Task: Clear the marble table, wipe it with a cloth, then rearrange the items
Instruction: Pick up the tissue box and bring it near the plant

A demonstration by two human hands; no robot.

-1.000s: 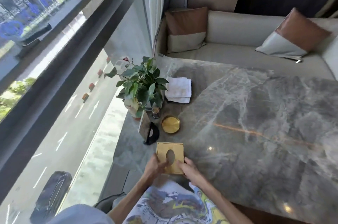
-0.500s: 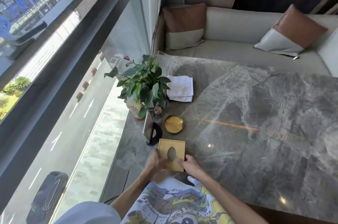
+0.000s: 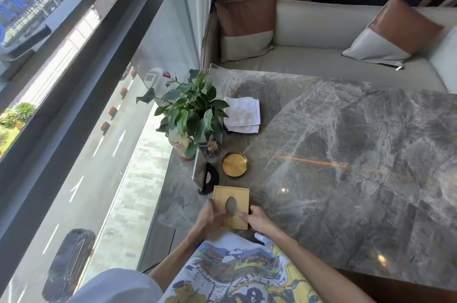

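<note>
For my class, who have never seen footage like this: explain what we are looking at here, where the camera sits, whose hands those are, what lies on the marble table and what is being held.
There is no machine here. One wide-angle camera is worn on a person's head and looks forward and down, so the two bare arms reaching in from the bottom are the wearer's own.

The left hand and right hand sit on either side of a square gold tissue box near the close edge of the marble table. Whether they grip it firmly or only touch it is unclear.

Beyond the box, along the window side, stand a small dark stand with a tilted card, a round gold dish, a small holder, a leafy potted plant and a folded white cloth. Behind the table is a sofa with cushions.
</note>
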